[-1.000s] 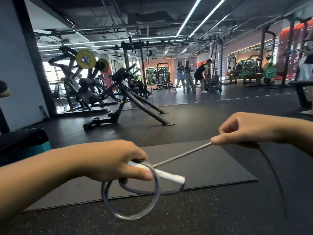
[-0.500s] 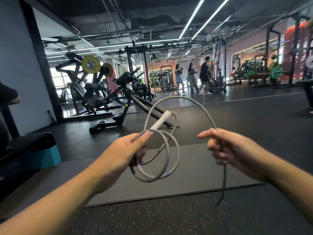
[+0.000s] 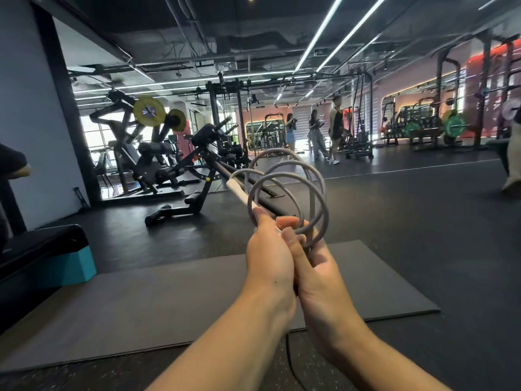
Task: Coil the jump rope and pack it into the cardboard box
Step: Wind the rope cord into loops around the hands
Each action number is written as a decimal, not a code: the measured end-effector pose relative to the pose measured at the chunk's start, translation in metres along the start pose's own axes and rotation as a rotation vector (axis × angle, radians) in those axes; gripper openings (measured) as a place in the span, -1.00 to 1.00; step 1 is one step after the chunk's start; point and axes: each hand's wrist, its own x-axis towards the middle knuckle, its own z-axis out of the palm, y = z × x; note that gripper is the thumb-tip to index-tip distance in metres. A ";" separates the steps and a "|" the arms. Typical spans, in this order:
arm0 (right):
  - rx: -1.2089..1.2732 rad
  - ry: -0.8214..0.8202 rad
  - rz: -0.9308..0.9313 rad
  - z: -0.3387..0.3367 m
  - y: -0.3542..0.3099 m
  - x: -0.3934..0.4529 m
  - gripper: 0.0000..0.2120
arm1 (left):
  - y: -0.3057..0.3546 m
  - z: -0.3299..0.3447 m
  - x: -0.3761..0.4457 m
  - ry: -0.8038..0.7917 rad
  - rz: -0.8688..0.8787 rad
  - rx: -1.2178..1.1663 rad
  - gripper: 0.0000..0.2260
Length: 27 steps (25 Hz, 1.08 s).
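Note:
The grey jump rope stands up in several loops above my two hands at the centre of the head view. Its white handle sticks out up and to the left. My left hand is closed around the base of the loops and the handle. My right hand presses against it from the right, fingers wrapped on the same bundle. A loose dark length of rope hangs down below my wrists to the floor. No cardboard box is in view.
A grey exercise mat lies on the black rubber floor below my hands. A black and teal bench stands at the left. An incline bench frame and weight machines are beyond. Three people stand far back; another person walks at the right edge.
My right hand has come in from the right and joined my left hand on the coil. Another loop has been added, and the bundle now stands higher in front of me.

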 end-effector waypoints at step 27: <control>-0.331 0.117 -0.082 -0.023 -0.036 0.009 -0.67 | 0.005 -0.002 -0.022 0.093 -0.374 0.039 -0.84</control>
